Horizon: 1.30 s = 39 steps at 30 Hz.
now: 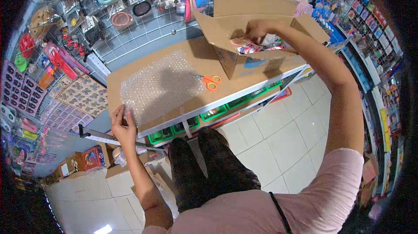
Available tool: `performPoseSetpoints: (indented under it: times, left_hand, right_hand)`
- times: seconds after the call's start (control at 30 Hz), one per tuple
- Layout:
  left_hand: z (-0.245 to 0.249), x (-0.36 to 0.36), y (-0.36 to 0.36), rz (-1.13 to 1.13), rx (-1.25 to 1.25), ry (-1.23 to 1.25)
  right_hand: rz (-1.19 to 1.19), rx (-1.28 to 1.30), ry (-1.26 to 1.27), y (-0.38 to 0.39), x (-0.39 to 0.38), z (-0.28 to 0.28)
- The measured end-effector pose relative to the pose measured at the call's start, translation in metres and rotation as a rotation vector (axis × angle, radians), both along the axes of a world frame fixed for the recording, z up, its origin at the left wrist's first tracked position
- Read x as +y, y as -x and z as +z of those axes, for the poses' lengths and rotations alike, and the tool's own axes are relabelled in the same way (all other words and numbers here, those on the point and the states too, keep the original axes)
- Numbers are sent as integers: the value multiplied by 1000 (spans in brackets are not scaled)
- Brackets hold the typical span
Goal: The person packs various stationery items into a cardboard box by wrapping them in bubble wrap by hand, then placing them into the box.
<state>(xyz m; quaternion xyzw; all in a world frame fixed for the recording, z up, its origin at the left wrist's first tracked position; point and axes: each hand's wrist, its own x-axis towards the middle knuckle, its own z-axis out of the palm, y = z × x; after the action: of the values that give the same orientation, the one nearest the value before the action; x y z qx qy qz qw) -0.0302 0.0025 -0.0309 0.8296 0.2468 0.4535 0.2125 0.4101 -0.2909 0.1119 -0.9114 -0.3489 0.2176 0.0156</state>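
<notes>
The left hand [123, 125] rested at the near left edge of the brown counter [191, 51], its fingers loosely spread and touching the near left corner of the clear bubble-wrap sheet [161, 86], which lay flat along the counter's left half; whether it gripped the sheet cannot be told. The right hand [260, 29] was curled down inside the open brown cardboard box [244, 64] at the counter's far right corner, among colourful packets [245, 47], its grasp hidden. Orange-handled scissors [211, 81] lay between sheet and box.

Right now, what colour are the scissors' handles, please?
Orange, on the small scissors; head view shows it best.
</notes>
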Motion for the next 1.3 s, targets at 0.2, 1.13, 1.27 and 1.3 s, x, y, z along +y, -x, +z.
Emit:
performPoseSetpoints:
  times: [0.2, 1.13, 1.27, 1.3]
  left_hand:
    - [0, -1, 0, -3, 31, -13]
    - [28, -72, 2, -315, -348, 20]
    - [49, -151, 24, -557, -501, 659]
    - [52, -159, 34, -581, -566, 771]
  right_hand:
    - [-6, -151, 124, -15, 1, -54]
    - [121, 563, -1456, 237, 4, 51]
    - [129, 559, -1249, 323, 45, -7]
    - [130, 622, -1282, 339, 53, -23]
